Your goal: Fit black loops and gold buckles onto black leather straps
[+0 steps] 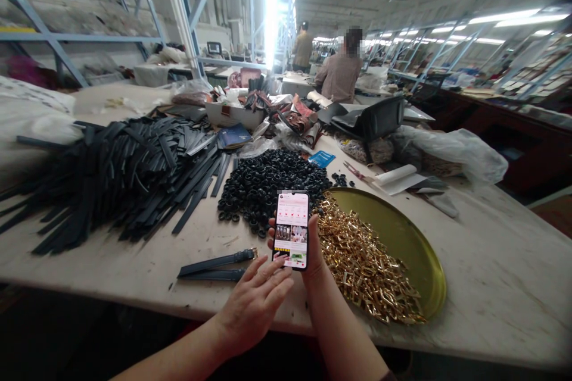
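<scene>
A smartphone [292,230] with a lit screen stands upright above the near edge of the table. My right hand [314,250] is wrapped round it from behind and from the right, with fingertips showing at its left edge. My left hand [259,289] is held below the phone, fingers stretched and apart, the fingertips at the lower part of the screen. To the left of that hand lies a dark leather strap with a gold buckle [217,265], folded in two or beside a second one. Small black loops [272,181] are heaped behind the phone.
Gold buckles [366,262] fill much of a round brass-coloured tray [429,274] on the right. Dark strips [120,172] are piled on the left. Farther back lie a blue packet [322,158], pliers [355,170], a black bag [375,119] and plastic bags. Two people are in the background.
</scene>
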Available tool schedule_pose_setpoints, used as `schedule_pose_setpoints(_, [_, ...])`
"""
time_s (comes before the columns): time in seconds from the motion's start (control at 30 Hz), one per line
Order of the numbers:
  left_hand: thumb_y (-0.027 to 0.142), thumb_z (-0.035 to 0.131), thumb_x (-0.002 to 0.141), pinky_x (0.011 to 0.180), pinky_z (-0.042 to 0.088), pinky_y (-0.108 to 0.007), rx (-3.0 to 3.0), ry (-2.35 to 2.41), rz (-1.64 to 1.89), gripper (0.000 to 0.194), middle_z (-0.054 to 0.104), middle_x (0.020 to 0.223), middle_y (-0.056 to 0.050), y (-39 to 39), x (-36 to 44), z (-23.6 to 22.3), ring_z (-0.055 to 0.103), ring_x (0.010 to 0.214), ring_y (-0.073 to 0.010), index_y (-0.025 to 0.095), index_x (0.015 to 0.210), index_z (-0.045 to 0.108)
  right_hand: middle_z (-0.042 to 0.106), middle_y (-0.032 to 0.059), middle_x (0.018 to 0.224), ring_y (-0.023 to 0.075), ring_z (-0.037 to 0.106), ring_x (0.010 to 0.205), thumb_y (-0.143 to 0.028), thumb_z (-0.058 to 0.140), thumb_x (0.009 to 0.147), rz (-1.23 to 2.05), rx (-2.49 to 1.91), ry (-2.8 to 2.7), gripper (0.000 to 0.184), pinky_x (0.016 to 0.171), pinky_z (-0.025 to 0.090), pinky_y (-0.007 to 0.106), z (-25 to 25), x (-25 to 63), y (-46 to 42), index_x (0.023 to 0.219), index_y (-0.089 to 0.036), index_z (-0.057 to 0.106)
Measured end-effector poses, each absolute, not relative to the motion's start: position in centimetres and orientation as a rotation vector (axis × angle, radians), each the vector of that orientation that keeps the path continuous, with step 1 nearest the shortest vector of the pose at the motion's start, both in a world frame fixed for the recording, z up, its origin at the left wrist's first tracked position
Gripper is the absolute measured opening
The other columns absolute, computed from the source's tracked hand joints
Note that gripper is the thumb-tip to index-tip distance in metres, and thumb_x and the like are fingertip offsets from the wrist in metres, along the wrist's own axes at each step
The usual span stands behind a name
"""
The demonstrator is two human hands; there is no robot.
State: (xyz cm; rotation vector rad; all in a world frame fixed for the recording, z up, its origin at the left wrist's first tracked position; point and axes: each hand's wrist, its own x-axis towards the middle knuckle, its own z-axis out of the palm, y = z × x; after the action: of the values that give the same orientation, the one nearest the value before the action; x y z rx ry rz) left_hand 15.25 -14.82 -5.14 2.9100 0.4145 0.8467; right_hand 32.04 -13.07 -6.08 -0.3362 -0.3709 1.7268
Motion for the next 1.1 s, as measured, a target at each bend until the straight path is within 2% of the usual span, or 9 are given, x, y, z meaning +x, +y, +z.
schedule_pose_setpoints(0.13, [0.009,0.042,0.083,0.110,0.015,-0.036,2.911,0.420,0.861,0.029,0.059,0.119,-0.001,-14.5,15.6,-4.9,0.041,0.122,-0.0169,0.019,0.107,0.055,0.068,0.0130,0.093,0.0195,0.065,0.079,-0.074,0.036,0.070,1.717,-0.329,-0.370,0.078,0.069,0.052,0.033,-5.8,31.9,-13.2,0.109,-0.010,0.056])
schedule_pose_setpoints(0.27, [0.008,0.042,0.081,0.106,0.025,-0.039,2.949,0.489,0.845,0.032,0.057,0.122,-0.004,-13.8,16.4,-3.9,0.043,0.120,-0.0196,0.018,0.109,0.054,0.067,0.0109,0.099,0.0200,0.064,0.083,-0.070,0.036,0.074,1.654,-0.341,-0.349,0.071,0.075,0.051,0.033,-5.7,31.7,-13.2,0.109,-0.013,0.058])
schedule_pose_setpoints(0.4, [0.005,0.041,0.078,0.102,0.032,-0.043,2.952,0.538,0.899,0.037,0.053,0.126,-0.008,-12.6,17.4,-2.3,0.040,0.122,-0.0227,0.016,0.111,0.053,0.068,0.0114,0.096,0.0224,0.063,0.087,-0.069,0.038,0.074,1.622,-0.370,-0.369,0.069,0.082,0.048,0.035,-6.1,31.8,-13.0,0.106,-0.011,0.060])
schedule_pose_setpoints(0.67, [0.001,0.040,0.073,0.105,0.027,-0.045,2.873,0.659,0.917,0.029,0.053,0.126,-0.007,-9.8,18.9,-0.5,0.035,0.126,-0.0196,0.017,0.091,0.054,0.066,0.0088,0.099,0.0264,0.058,0.100,-0.067,0.039,0.074,1.511,-0.433,-0.371,0.061,0.087,0.045,0.043,-5.9,31.6,-12.5,0.103,-0.018,0.061])
schedule_pose_setpoints(1.1, [-0.002,0.041,0.071,0.106,0.027,-0.043,2.824,0.730,0.896,0.029,0.053,0.126,-0.005,-7.5,20.3,0.6,0.036,0.125,-0.0183,0.017,0.090,0.053,0.065,0.0097,0.104,0.0261,0.057,0.102,-0.068,0.038,0.074,1.496,-0.435,-0.369,0.065,0.090,0.043,0.041,-6.1,31.5,-12.3,0.111,-0.018,0.057])
